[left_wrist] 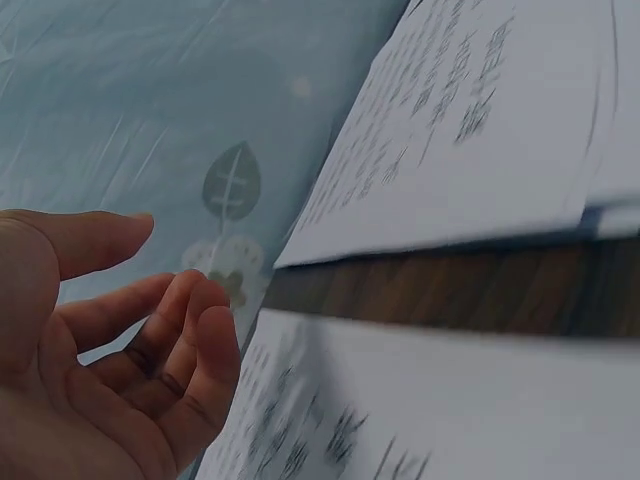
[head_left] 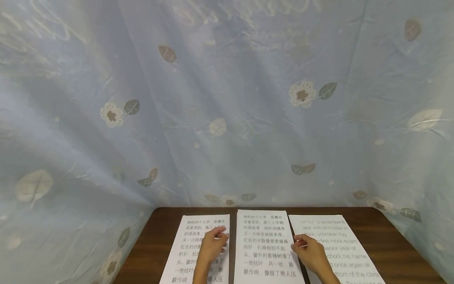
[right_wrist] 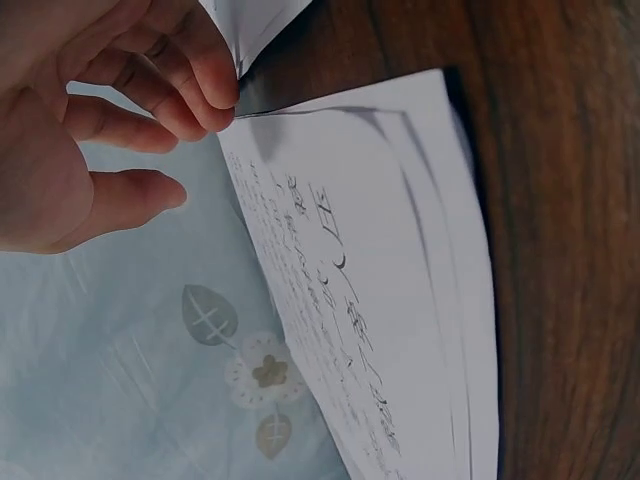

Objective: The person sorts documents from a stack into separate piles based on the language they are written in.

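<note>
Middle stack point(head_left: 264, 246) points at table's point(head_left: 142, 246) far edge between my left hand point(head_left: 212, 248) and nearer right hand point(head_left: 311, 253), both loosely curled, empty.

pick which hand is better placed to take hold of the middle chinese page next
Probably the right hand: it is at the right edge of the middle Chinese page and looks empty. The left hand, seemingly empty too, is over the left Chinese page, across a strip of brown tabletop.

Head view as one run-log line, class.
left hand: empty, over left white printed paper | right hand: empty, near middle white printed paper
</note>
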### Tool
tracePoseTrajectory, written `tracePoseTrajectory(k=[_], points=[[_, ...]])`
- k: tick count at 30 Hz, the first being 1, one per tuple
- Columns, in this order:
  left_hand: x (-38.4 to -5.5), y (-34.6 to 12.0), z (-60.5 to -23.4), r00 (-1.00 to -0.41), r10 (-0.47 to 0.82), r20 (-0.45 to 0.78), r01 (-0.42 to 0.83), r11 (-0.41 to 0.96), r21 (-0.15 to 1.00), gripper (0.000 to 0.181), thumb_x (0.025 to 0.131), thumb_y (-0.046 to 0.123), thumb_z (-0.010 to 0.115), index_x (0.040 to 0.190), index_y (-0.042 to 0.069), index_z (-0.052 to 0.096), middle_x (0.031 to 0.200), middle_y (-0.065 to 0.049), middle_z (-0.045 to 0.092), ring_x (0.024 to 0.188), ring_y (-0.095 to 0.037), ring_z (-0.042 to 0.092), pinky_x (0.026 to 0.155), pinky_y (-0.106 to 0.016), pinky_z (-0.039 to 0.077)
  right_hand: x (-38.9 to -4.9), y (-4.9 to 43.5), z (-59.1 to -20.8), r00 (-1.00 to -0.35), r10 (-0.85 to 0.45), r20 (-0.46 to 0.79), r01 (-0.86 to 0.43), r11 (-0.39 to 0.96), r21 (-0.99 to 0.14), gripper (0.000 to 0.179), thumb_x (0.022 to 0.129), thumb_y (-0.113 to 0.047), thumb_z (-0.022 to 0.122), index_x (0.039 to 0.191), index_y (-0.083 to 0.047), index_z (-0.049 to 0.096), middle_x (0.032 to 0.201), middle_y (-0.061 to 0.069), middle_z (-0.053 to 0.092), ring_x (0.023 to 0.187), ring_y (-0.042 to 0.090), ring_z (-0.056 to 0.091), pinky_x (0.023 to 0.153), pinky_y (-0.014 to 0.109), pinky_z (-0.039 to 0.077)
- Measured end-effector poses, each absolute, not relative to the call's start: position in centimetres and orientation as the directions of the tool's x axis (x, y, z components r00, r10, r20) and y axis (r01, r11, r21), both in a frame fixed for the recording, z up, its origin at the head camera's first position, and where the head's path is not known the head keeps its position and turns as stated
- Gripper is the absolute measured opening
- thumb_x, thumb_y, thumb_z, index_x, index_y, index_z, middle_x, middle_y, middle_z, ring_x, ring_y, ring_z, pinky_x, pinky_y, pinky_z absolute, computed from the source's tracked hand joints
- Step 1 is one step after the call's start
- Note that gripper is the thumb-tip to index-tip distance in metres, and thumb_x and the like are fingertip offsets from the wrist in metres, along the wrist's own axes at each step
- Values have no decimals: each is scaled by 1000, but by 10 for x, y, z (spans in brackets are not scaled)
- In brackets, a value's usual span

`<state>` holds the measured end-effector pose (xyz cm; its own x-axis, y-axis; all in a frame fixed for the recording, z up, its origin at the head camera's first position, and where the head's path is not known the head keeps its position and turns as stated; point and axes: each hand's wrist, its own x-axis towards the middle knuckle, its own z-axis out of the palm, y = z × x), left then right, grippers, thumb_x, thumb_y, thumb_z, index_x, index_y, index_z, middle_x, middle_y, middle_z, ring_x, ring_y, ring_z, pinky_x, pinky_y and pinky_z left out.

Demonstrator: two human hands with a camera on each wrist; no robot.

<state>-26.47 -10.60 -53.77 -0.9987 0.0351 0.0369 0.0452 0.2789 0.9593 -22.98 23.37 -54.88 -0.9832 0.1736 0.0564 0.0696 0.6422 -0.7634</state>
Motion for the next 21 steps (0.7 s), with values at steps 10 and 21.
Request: tracePoseTrajectory(k=[10,21], points=[[-266,-77,-543,-999,51,17,31,289,957,48,98,17,73,139,-8,64,102,-8,70,76,-16,70,61,-25,60,-232,232,-549,-981,176,81,55,655,-754,33,93,-17,78,119,2,75,96,1,75,88,16,73,73,32,58],[-268,-71,-555,-1000,29,3,15,437,899,44,98,21,74,134,-2,69,101,-5,70,80,-14,65,66,-28,58,-233,235,-555,-981,182,68,75,677,-733,33,91,-16,78,119,2,76,92,-1,74,87,16,74,69,29,53]])
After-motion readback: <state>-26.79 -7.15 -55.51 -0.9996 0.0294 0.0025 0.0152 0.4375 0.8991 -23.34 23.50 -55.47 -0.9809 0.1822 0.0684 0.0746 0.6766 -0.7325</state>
